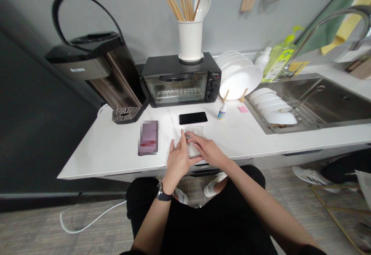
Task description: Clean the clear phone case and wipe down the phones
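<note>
A clear, flat, rectangular piece [198, 130] lies near the counter's front edge, partly covered by my hands; I cannot tell what it is. My left hand [179, 158] rests at its left side, fingers apart, with the thumb reaching along its near edge. Over it, my right hand [208, 150] is closed in a pinch on a small greyish thing [189, 137], too small to name, beside my left index fingertip. Just behind my hands lies a phone [193, 118] with a dark screen. A small white bottle [222, 111] stands to the right of the phone.
A blurred purple item [148, 137] lies left on the white counter [116, 152]. Behind stand a black appliance with a handle [95, 65], a toaster oven [178, 85] bearing a utensil holder [190, 38], and racked plates [241, 81]. The sink [333, 100] is right, with stacked bowls [274, 106].
</note>
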The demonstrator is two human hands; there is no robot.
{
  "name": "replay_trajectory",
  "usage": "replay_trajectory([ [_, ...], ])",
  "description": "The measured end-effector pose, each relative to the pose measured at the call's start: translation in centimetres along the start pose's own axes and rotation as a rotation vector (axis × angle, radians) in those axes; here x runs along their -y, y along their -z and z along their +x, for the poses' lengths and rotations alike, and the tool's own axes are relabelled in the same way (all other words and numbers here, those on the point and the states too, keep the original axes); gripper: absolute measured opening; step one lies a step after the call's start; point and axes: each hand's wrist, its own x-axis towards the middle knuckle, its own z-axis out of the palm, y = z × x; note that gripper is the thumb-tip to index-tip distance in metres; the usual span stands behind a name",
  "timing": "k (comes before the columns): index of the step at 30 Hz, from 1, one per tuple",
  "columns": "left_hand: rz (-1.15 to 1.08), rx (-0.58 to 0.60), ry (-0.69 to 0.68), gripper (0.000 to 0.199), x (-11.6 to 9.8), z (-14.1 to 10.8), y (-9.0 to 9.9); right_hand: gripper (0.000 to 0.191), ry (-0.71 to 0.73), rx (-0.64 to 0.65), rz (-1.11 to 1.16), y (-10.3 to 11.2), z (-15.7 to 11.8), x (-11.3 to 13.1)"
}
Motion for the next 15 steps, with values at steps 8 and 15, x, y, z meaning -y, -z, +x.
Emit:
replay_trajectory([
  [8,0.031,-0.052,-0.020,0.149,-0.4,-0.1,0.1,0.029,-0.079,-0.088,-0.276,1.1,3.0,-2.2],
  [15,0.003,-0.063,0.024,0.153,-0.5,-0.1,0.2,0.026,-0.022,0.007,-0.102,0.0,2.8,-0.3],
])
